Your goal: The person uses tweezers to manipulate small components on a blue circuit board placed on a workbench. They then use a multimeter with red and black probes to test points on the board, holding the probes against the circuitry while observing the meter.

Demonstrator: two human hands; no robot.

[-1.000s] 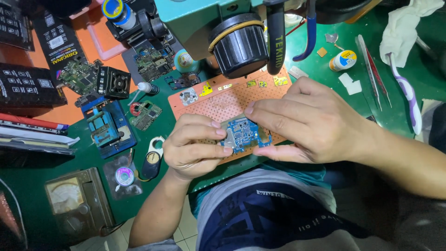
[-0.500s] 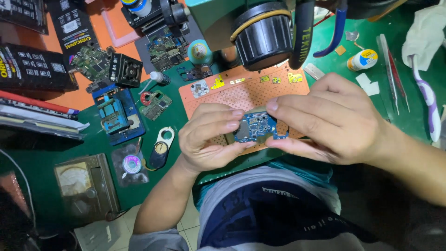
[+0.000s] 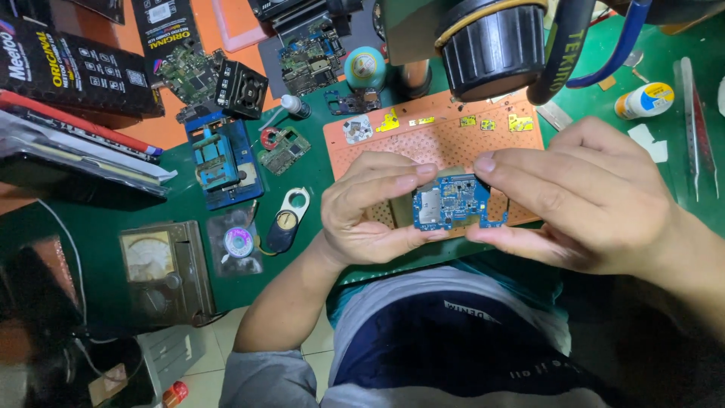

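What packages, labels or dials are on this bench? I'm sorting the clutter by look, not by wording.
Black flat box: far left, rectangular, pale print.
Black sleeve pack: top, beside the box, with a white sticker.
Analog meter: left front, olive case, pale dial face.
Small bottle: far right, white with a yellow and blue label.
Blue circuit board: held between left hand and right hand, no label legible.

I see even, bright overhead light on the green bench (image 3: 317,174), with soft shadows. Focus is sharp at centre; toward seven and five o'clock the frame darkens and smears, and wide-angle bending curves the edges.
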